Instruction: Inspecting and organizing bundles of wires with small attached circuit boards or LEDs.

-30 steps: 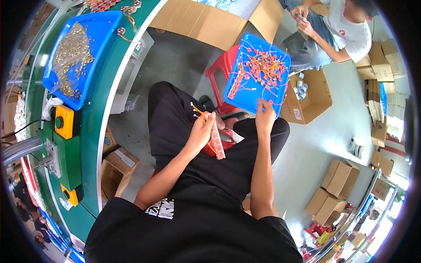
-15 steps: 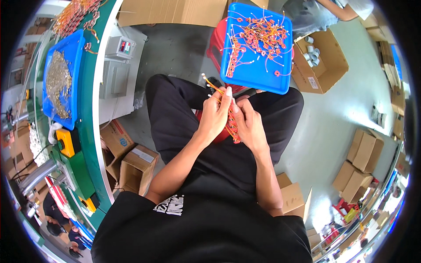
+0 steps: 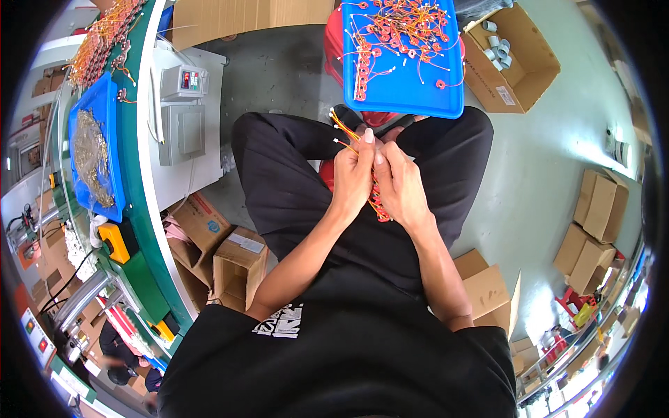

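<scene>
Compared with the view half a second earlier, both hands sit lower over the lap and the blue tray lies closer to the top edge, much as though the head has tipped further down. Left hand and right hand are pressed side by side, fingers closed in a pinch on a bundle of orange wires. Loose wire ends fan out above the left fingertips, while the bound part hangs below between the palms; holding it close against the black trousers appears to steady the thin strands. Just beyond the knees the blue tray rests on a red stool, carrying more orange wires with small ring-shaped cores, within easy reach of either hand. At the person's left a green-edged table bears a second blue tray of pale metal parts and a grey box with a display. Cardboard boxes stand on the floor beneath and around.
</scene>
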Demonstrator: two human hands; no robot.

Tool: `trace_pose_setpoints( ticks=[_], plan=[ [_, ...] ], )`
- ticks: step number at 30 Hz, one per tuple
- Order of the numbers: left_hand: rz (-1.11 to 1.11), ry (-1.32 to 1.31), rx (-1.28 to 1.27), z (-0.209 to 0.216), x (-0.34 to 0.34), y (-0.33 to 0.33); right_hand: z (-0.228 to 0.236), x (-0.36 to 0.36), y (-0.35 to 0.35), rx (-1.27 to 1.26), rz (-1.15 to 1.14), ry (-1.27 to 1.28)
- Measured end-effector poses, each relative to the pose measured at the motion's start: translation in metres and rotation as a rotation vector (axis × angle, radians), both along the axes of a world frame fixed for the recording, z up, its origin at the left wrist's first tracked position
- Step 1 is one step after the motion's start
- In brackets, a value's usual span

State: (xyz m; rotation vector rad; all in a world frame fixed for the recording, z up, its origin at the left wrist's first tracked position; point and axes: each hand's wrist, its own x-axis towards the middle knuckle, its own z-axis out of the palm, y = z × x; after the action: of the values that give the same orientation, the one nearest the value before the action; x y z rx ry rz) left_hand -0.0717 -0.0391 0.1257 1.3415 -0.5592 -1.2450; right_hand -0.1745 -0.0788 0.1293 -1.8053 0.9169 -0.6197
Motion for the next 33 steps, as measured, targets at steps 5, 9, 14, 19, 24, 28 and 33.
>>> trace_pose_setpoints(
  ticks=[5,9,14,19,24,28,33],
  plan=[
    [0.098,0.015,0.024,-0.002,-0.009,-0.001,-0.002,-0.003,0.001,0.054,0.002,-0.070],
    [0.134,0.009,0.019,0.004,-0.012,-0.004,0.000,-0.003,0.002,0.052,0.015,-0.089],
    [0.156,0.063,0.023,0.008,-0.014,0.000,0.001,-0.004,0.003,0.047,0.039,-0.129],
    [0.045,0.015,0.029,0.015,-0.006,0.000,-0.001,-0.004,0.004,0.054,0.034,-0.136],
    [0.164,-0.037,0.024,0.009,-0.010,-0.005,0.002,-0.007,-0.001,0.212,0.000,-0.142],
    [0.148,-0.198,-0.012,0.006,-0.009,-0.013,0.000,-0.009,-0.005,0.207,-0.075,-0.151],
    [0.003,-0.246,0.071,0.008,-0.008,-0.015,0.000,-0.011,-0.005,0.217,-0.102,-0.118]
  ],
)
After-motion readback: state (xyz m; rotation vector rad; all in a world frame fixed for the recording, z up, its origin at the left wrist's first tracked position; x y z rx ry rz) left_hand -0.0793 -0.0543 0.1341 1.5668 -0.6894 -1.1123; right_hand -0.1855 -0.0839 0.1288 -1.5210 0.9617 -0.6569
